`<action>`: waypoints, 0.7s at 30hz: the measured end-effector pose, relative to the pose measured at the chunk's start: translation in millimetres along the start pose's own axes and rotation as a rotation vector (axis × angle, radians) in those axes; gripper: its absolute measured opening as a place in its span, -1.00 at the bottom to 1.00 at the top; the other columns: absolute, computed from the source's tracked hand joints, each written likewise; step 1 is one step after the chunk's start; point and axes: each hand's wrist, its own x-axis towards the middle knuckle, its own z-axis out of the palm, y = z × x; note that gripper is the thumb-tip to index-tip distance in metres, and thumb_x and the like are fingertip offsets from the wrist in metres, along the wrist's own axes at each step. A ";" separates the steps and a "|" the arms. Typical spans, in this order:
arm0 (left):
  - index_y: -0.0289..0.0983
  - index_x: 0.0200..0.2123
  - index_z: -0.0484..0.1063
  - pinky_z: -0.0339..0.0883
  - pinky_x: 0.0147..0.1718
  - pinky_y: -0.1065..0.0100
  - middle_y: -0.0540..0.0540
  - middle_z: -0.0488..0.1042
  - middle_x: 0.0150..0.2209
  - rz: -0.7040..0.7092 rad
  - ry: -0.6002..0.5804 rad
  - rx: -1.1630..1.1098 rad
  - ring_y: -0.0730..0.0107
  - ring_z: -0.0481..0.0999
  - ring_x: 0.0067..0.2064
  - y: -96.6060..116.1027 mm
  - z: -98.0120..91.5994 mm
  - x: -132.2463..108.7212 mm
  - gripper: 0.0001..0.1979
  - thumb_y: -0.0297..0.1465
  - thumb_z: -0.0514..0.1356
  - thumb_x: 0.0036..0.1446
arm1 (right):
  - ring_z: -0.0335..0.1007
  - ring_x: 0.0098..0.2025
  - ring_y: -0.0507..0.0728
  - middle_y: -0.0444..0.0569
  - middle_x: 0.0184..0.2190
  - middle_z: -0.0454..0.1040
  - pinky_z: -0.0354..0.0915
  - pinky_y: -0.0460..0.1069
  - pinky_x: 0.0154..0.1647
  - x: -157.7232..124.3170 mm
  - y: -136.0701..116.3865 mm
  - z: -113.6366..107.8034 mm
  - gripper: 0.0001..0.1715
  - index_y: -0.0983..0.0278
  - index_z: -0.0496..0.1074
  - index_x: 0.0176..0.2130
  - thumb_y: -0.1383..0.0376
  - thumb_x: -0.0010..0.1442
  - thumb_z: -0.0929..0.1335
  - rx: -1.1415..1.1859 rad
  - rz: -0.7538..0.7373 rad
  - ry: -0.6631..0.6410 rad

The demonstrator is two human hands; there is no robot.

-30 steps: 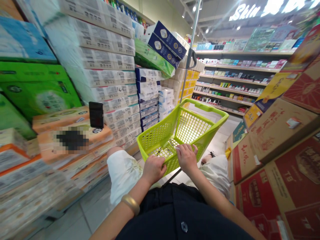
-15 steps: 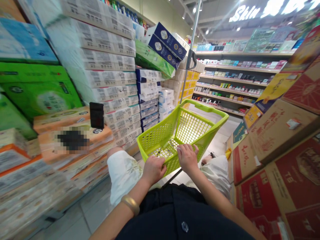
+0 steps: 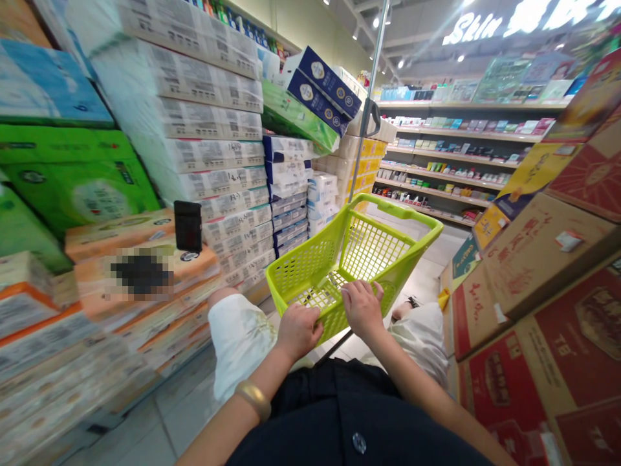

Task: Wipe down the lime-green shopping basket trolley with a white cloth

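Observation:
A lime-green plastic shopping basket (image 3: 310,265) with lattice sides stands between my knees, with nothing lying in it. My left hand (image 3: 298,329) is closed over its near rim, fingers curled and thumb pointing right. My right hand (image 3: 363,307) grips the same rim a little further right, its fingers bent over the edge. The basket's handle (image 3: 405,213) lies along the far side, where a tall metal pole (image 3: 363,142) with a black grip rises. A gold bangle (image 3: 253,398) circles my left wrist.
Stacked tissue packs (image 3: 213,123) rise close on the left. A black phone (image 3: 187,225) stands on orange packs (image 3: 145,272), beside a blurred dark patch. Cardboard cartons (image 3: 548,252) crowd the right side. Product shelves (image 3: 451,158) line the back.
My right hand has shifted very slightly on the rim. The basket and my left hand look almost the same.

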 end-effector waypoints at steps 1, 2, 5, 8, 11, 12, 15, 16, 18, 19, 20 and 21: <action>-0.23 -0.46 0.39 0.22 -0.30 0.28 -0.07 0.49 -0.49 0.001 0.003 0.001 0.26 0.47 -0.37 0.0 0.2 0.2 -0.91 -0.40 0.14 0.06 | 0.31 -0.07 0.16 -0.06 -0.30 0.51 -0.18 0.16 0.17 -1.4 -3.0 0.5 -0.75 0.19 0.44 -0.29 0.28 0.34 0.21 0.007 -0.009 -0.010; -0.23 -0.45 0.39 0.22 -0.30 0.28 -0.08 0.49 -0.49 0.006 0.005 0.001 0.26 0.47 -0.37 -0.2 0.4 0.3 -0.92 -0.39 0.14 0.06 | 0.32 -0.08 0.15 -0.07 -0.30 0.51 -0.18 0.15 0.17 -3.8 -7.9 1.3 -0.75 0.18 0.44 -0.29 0.28 0.34 0.21 0.023 -0.033 -0.025; -0.24 -0.44 0.39 0.22 -0.31 0.28 -0.09 0.50 -0.47 0.028 0.009 0.001 0.26 0.48 -0.37 -1.7 0.6 0.3 -0.92 -0.37 0.14 0.07 | 0.33 -0.09 0.13 -0.08 -0.29 0.51 -0.18 0.13 0.18 -11.7 -23.1 4.1 -0.75 0.16 0.43 -0.27 0.29 0.35 0.20 0.080 -0.135 -0.075; -0.23 -0.44 0.39 0.22 -0.31 0.28 -0.09 0.50 -0.48 0.030 0.008 0.008 0.25 0.47 -0.37 -2.8 0.1 -0.3 -0.93 -0.38 0.15 0.06 | 0.33 -0.09 0.13 -0.08 -0.29 0.52 -0.20 0.13 0.19 -10.3 -19.0 3.9 -0.75 0.15 0.44 -0.26 0.27 0.35 0.20 0.081 -0.148 -0.084; -0.23 -0.46 0.39 0.22 -0.31 0.28 -0.08 0.49 -0.49 0.017 0.001 0.011 0.26 0.47 -0.37 -2.4 -0.5 -0.6 -0.93 -0.40 0.14 0.05 | 0.33 -0.09 0.14 -0.08 -0.28 0.52 -0.18 0.14 0.17 0.0 2.2 0.5 -0.75 0.17 0.44 -0.25 0.27 0.36 0.20 0.030 -0.040 -0.050; -0.23 -0.46 0.39 0.22 -0.31 0.28 -0.08 0.48 -0.49 0.013 -0.002 0.011 0.26 0.47 -0.38 -2.1 -0.6 -0.5 -0.92 -0.40 0.14 0.05 | 0.33 -0.09 0.15 -0.07 -0.27 0.52 -0.18 0.14 0.16 3.2 8.1 -0.6 -0.75 0.18 0.44 -0.25 0.28 0.36 0.20 0.008 -0.003 -0.040; -0.23 -0.47 0.38 0.22 -0.30 0.27 -0.08 0.48 -0.50 0.003 -0.006 0.006 0.26 0.46 -0.38 -1.4 -0.4 -0.2 -0.91 -0.39 0.13 0.06 | 0.32 -0.09 0.16 -0.06 -0.28 0.51 -0.19 0.15 0.16 5.3 8.7 -1.5 -0.74 0.19 0.44 -0.27 0.28 0.35 0.20 -0.030 0.041 -0.035; -0.22 -0.47 0.38 0.22 -0.30 0.27 -0.08 0.48 -0.50 0.002 -0.004 0.002 0.25 0.47 -0.37 -1.5 -0.2 -0.1 -0.91 -0.39 0.13 0.05 | 0.32 -0.08 0.16 -0.07 -0.29 0.51 -0.19 0.15 0.17 3.3 2.8 -0.9 -0.75 0.19 0.44 -0.29 0.29 0.35 0.21 -0.026 0.024 -0.042; -0.23 -0.46 0.38 0.23 -0.29 0.27 -0.09 0.49 -0.48 0.004 0.001 -0.011 0.25 0.47 -0.36 -2.4 -0.2 -0.1 -0.92 -0.39 0.13 0.05 | 0.32 -0.06 0.14 -0.09 -0.30 0.50 -0.21 0.14 0.19 -2.8 -13.2 1.3 -0.76 0.17 0.43 -0.30 0.30 0.33 0.22 0.005 -0.054 -0.069; -0.23 -0.45 0.38 0.23 -0.29 0.27 -0.09 0.50 -0.47 0.009 0.002 -0.019 0.25 0.47 -0.36 -3.1 -0.2 -0.1 -0.92 -0.38 0.13 0.05 | 0.32 -0.06 0.13 -0.10 -0.31 0.50 -0.22 0.14 0.20 -5.8 -20.8 2.4 -0.78 0.17 0.43 -0.30 0.30 0.33 0.23 0.023 -0.106 -0.088; -0.23 -0.45 0.38 0.23 -0.29 0.27 -0.10 0.50 -0.47 0.014 0.000 -0.025 0.25 0.47 -0.36 -4.0 -0.3 -0.2 -0.92 -0.38 0.13 0.06 | 0.32 -0.06 0.13 -0.11 -0.31 0.50 -0.23 0.13 0.21 -7.9 -26.3 3.2 -0.79 0.17 0.43 -0.30 0.30 0.32 0.23 0.037 -0.147 -0.100; -0.23 -0.45 0.38 0.23 -0.30 0.27 -0.10 0.50 -0.46 0.016 -0.004 -0.029 0.25 0.47 -0.36 -5.2 -0.5 -0.3 -0.91 -0.38 0.12 0.06 | 0.32 -0.06 0.12 -0.12 -0.32 0.50 -0.24 0.13 0.22 -8.8 -29.0 3.6 -0.79 0.16 0.43 -0.30 0.30 0.32 0.24 0.042 -0.170 -0.105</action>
